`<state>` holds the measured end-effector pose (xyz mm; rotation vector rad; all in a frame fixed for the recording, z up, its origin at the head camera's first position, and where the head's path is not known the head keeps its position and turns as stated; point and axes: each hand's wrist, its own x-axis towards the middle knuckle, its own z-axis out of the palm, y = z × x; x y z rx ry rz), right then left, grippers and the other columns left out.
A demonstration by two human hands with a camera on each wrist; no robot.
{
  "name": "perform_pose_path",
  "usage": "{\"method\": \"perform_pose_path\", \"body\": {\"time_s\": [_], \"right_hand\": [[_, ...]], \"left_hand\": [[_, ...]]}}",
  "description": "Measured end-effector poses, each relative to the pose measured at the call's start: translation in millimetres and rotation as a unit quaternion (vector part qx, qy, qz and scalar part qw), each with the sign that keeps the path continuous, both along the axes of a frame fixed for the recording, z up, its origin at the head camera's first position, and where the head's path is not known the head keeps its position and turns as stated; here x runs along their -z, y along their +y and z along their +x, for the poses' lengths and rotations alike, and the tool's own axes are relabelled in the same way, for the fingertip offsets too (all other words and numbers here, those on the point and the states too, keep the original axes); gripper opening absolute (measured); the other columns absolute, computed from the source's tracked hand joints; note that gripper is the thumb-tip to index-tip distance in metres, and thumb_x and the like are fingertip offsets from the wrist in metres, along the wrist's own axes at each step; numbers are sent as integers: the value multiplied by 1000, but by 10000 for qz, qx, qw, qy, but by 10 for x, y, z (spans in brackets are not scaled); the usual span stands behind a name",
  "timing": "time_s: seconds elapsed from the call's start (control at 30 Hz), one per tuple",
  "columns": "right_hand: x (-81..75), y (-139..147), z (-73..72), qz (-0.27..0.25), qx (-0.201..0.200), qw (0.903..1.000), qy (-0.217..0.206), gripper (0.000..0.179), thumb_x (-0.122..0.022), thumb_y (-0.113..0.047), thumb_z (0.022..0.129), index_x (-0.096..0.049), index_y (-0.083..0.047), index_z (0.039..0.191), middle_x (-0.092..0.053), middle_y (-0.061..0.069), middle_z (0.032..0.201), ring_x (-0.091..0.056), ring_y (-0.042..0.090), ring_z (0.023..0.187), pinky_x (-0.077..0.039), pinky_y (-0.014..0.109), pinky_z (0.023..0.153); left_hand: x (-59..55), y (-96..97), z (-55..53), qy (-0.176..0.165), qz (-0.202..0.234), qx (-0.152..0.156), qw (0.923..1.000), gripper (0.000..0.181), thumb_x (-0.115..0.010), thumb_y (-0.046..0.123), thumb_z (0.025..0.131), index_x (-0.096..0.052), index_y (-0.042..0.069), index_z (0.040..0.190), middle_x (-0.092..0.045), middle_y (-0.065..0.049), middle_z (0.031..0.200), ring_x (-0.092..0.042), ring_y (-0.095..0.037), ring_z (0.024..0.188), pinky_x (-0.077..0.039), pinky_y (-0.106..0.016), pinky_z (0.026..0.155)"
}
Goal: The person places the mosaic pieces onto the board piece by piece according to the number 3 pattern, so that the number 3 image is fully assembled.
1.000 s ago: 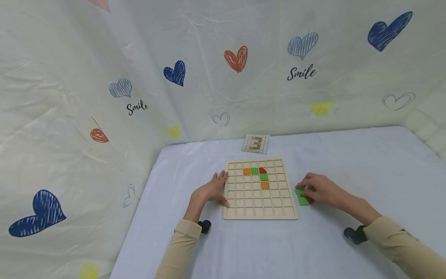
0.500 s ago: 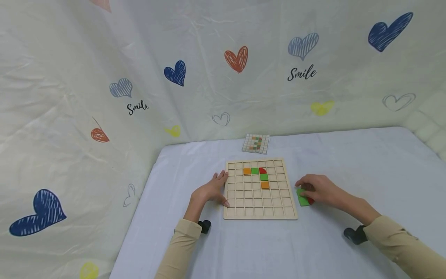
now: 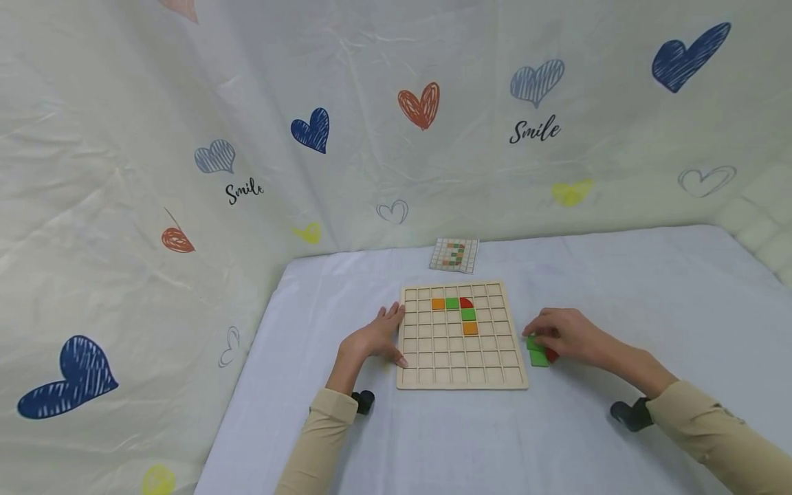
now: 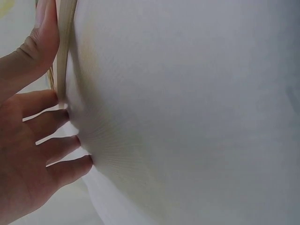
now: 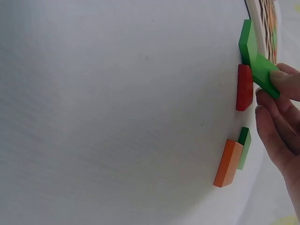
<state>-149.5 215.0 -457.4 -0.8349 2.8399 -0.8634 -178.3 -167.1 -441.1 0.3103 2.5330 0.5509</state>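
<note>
Head view catches a tiny change: half a second ago the green by the right edge of the pale wooden grid board [image 3: 427,346] looked like one patch, and now it shows as two tiles. Right wrist view backs it up: the person's right hand [image 3: 566,337] has a bright green square tile [image 5: 266,77] pinched between thumb and fingers, barely open, tipped at an angle by a second green tile [image 5: 248,43] and a red piece [image 5: 244,89] down on the white cloth-covered table [image 3: 433,447]. Can't tell if it's touching those two. So one green tile now reads as its own piece, but it's off the board, and the five coloured pieces [image 3: 452,303] on there, starting near the far edge, haven't changed. Left hand [image 3: 373,337] hasn't budged either: fingers spread at the board's left edge, thumb near its near left corner, not gripping anything that I can see. Right wrist view also shows an orange piece [image 5: 228,162] against another green piece [image 5: 244,149]; can't spot those from the head. By the table's far edge lies a gridded card [image 3: 454,256] with a coloured 3-like figure.
</note>
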Motion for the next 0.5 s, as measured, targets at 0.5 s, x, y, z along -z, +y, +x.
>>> {"method": "perform_pose_path", "body": {"time_s": [0.5], "right_hand": [[-57,-58,9,-528,212,9983,-91,22,-79,1,84,-79,-7,104,-77,-2,95,-70,9,79,-58,21,70]], "left_hand": [[-3,2,-4,5,-33,55,10000,121,-93,21,74,-16,9,166,-7,-7,174,-1,-32,161,-17,-53,128]]}}
